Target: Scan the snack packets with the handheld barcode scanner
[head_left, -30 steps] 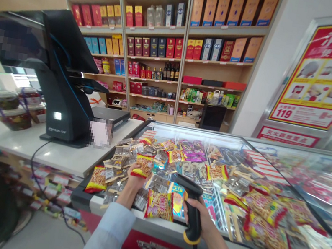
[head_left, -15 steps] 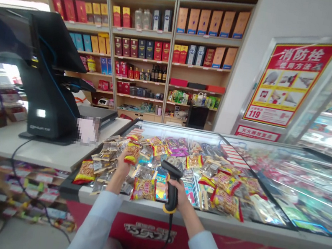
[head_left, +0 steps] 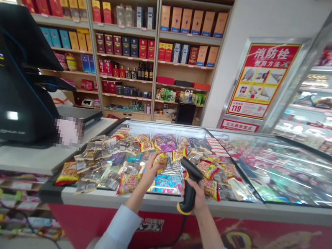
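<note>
Over the glass freezer top, my left hand (head_left: 151, 168) is closed on a yellow and red snack bag (head_left: 160, 162). My right hand (head_left: 195, 192) grips the handle of a black and yellow barcode scanner (head_left: 189, 188), whose head is just right of the held bag. A cord hangs from the scanner's base. Many snack bags lie on the glass around both hands, among them a yellow and red bag (head_left: 128, 183) near the front edge and another (head_left: 67, 173) at the left corner. Purple bags (head_left: 167, 142) lie further back.
A black register (head_left: 21, 87) stands on the white counter (head_left: 35, 161) at the left, its cable hanging down in front. The freezer (head_left: 209, 210) extends to the right. Shelves (head_left: 130, 31) of boxes and bottles line the back wall.
The view has turned right. My left hand has moved right with the snack bag, closer to the scanner. My right hand still holds the scanner, now further right in view.
</note>
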Demonstrator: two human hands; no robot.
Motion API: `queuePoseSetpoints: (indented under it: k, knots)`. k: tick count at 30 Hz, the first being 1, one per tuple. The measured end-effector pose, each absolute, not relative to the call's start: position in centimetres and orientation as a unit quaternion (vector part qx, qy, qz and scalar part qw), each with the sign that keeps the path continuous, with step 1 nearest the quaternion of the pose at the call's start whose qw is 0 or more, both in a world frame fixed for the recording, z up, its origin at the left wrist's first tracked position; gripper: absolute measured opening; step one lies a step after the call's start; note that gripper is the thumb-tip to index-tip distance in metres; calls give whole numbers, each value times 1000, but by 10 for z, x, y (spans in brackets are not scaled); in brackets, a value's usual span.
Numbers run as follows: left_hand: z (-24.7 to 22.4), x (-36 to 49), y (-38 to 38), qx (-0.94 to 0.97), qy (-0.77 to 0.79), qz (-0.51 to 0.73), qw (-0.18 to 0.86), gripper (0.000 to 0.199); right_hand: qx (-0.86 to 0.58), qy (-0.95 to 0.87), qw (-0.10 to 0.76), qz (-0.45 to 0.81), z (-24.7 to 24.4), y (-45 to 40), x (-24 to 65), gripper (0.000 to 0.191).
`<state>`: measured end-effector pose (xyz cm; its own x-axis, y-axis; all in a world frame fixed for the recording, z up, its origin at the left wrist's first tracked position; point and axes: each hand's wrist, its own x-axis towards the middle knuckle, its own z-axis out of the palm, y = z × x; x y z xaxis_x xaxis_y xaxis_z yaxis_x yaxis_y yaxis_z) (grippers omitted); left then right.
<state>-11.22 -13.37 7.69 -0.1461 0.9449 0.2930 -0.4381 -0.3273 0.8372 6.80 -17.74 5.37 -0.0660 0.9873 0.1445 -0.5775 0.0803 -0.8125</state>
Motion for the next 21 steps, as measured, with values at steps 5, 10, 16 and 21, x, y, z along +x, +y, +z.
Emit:
queuePoseSetpoints:
  k: [5,10,16,21]
  knots:
    - [95,-57,-112,575,359,650,343,48,-327,-380,665,553,80,-178,133,25]
    - [102,-16,-81,599,352,647,315,55,-353,-338,700,521,90,-177,190,30]
    - [93,17,-58,647,342,619,285,48,-369,-289,721,511,74,-175,227,25]
    - [68,33,-53,652,301,610,336,46,-373,-273,737,493,54,-167,239,27]
